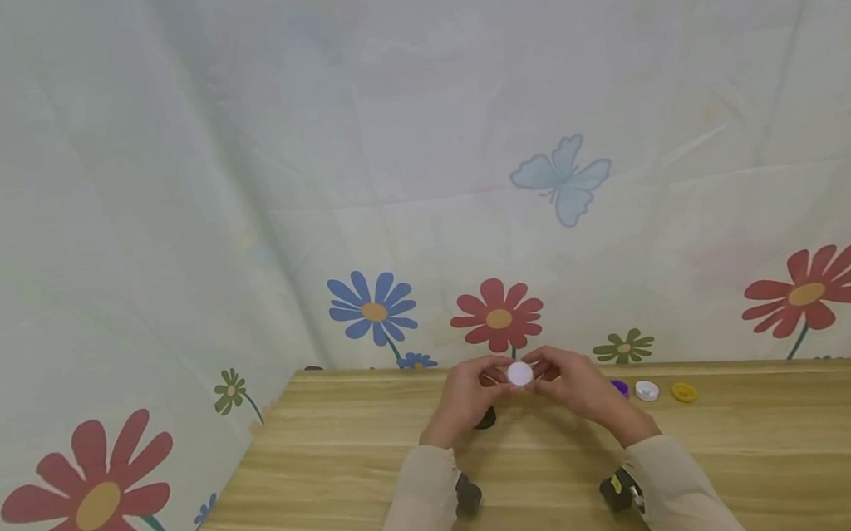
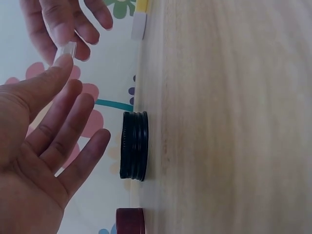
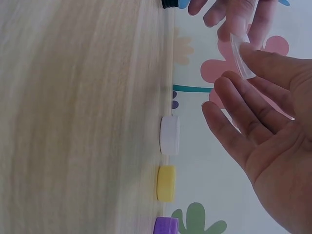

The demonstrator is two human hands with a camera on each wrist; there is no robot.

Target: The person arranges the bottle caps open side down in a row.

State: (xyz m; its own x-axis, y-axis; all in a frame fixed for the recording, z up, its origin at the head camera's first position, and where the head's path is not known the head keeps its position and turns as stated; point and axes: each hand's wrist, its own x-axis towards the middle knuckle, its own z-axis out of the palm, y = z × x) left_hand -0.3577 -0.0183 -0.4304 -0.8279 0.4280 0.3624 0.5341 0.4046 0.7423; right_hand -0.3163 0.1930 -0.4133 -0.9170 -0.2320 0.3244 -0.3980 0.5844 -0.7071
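A small round white lid [image 1: 520,374], looking thin and translucent in both wrist views, is held up above the far part of the table. My left hand [image 1: 472,397] pinches its left edge between thumb and fingertips. From the other side, my right hand [image 1: 571,381] pinches the opposite edge. In the right wrist view the lid [image 3: 242,57] is seen almost edge-on, with the right thumb pressed against it; the other right fingers are spread. Below the left hand sits a black ridged lid [image 2: 134,146], partly hidden in the head view.
Purple [image 1: 619,388], white [image 1: 647,390] and yellow [image 1: 684,393] caps lie on the wooden table [image 1: 785,445] right of the hands. A dark red cap [image 2: 130,221] stands near the black lid. A flower-printed curtain [image 1: 422,216] hangs behind the table's far edge.
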